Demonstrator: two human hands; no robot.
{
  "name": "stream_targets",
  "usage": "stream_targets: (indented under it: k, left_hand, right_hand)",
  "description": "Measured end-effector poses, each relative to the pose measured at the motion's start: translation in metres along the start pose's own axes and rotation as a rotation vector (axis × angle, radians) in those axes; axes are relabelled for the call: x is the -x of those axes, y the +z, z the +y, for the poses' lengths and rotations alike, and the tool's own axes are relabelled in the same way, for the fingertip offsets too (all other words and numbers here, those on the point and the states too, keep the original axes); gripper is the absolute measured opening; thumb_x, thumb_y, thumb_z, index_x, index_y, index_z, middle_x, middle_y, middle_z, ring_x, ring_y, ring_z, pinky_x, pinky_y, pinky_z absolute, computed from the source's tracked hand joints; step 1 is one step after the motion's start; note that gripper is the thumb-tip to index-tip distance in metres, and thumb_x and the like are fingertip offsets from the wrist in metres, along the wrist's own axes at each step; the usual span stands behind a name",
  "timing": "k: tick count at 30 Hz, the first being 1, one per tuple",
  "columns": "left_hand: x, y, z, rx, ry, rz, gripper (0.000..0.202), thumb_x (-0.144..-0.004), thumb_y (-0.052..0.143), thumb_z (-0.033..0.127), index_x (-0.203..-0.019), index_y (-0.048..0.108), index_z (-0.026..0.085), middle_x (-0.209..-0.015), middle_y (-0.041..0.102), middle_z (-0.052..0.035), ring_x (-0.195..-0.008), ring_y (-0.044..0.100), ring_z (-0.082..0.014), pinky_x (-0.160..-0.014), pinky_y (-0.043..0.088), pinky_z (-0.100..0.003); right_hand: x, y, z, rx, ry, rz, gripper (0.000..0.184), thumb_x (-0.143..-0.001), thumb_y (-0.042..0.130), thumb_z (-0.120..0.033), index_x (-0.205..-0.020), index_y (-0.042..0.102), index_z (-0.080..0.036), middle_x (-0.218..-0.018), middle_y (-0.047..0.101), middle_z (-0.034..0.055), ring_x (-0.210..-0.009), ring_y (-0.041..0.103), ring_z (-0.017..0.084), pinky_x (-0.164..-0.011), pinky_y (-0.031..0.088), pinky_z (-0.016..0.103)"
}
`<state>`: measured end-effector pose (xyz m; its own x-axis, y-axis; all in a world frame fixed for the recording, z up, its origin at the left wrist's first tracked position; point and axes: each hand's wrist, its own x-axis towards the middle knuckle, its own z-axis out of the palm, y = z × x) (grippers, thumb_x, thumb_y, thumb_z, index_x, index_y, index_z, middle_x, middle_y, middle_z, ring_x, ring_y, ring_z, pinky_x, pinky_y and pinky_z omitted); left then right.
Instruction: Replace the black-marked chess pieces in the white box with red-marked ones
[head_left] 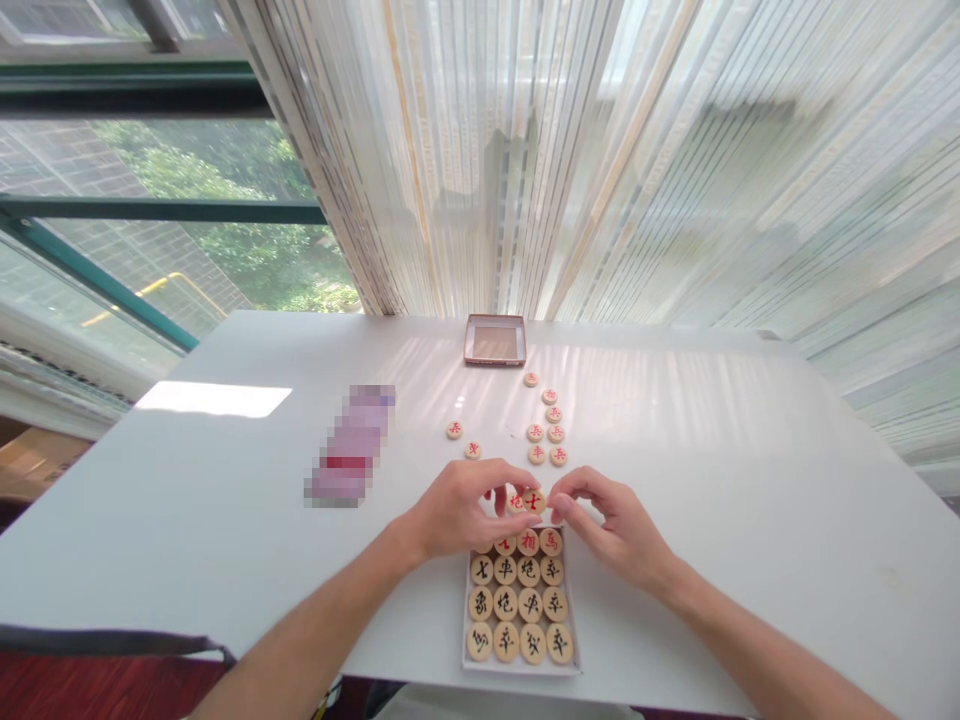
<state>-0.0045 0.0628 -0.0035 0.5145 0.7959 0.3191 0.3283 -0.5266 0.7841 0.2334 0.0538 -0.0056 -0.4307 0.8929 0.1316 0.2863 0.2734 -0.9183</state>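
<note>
My left hand (pixel 469 505) pinches a wooden xiangqi piece (pixel 533 502) with a red character, holding it tilted between thumb and fingertips. Beside its right edge is my right hand (pixel 607 520), its thumb and fingers drawn together; whether they touch the piece or hold anything is unclear. A second red-marked piece (pixel 515 502) shows just behind the held one. Below my hands, a shallow white box (pixel 576 668) contains rows of pieces laid face up. Its top visible row has red characters, including a piece (pixel 551 542) at the right; the lower rows are black.
Several loose red-marked pieces (pixel 556 434) lie beyond my hands, with another loose piece (pixel 454 430) to the left. An open box lid (pixel 495 343) rests at the white table's (pixel 712 420) far edge. A blurred purple item (pixel 351 445) lies left. Striped curtains (pixel 517 150) hang behind.
</note>
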Motion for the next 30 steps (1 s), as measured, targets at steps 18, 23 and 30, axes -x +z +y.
stream_targets:
  k: [18,23,30]
  left_hand:
    - [0.067,-0.016,0.047,-0.143,-0.206,0.063,0.024,-0.088,0.077,0.029,-0.109,0.067,0.025,-0.096,0.071,-0.0003,-0.074,0.062,-0.0136,-0.075,0.054,-0.028]
    - [0.082,0.004,0.047,-0.081,-0.215,0.186,0.025,-0.088,0.075,0.023,-0.112,0.066,0.025,-0.093,0.071,-0.0001,-0.072,0.062,-0.0127,-0.074,0.054,-0.026]
    - [0.073,0.025,0.053,-0.008,-0.118,0.317,0.024,-0.088,0.076,0.021,-0.109,0.068,0.025,-0.088,0.071,0.0009,-0.067,0.06,-0.0108,-0.065,0.054,-0.022]
  right_hand:
    - [-0.002,0.0,0.004,0.071,-0.09,0.075,0.01,-0.1,0.057,-0.028,-0.096,0.064,-0.022,-0.079,0.07,0.001,-0.073,0.067,0.016,-0.069,0.053,0.027]
    - [0.0,-0.001,-0.015,0.028,-0.133,-0.074,0.01,-0.098,0.061,-0.027,-0.101,0.068,-0.021,-0.092,0.074,0.0038,-0.084,0.069,0.017,-0.079,0.055,0.028]
    - [0.016,0.016,-0.055,-0.066,-0.079,-0.265,0.006,-0.096,0.063,-0.025,-0.094,0.067,-0.02,-0.087,0.073,0.0019,-0.079,0.066,0.015,-0.075,0.054,0.025]
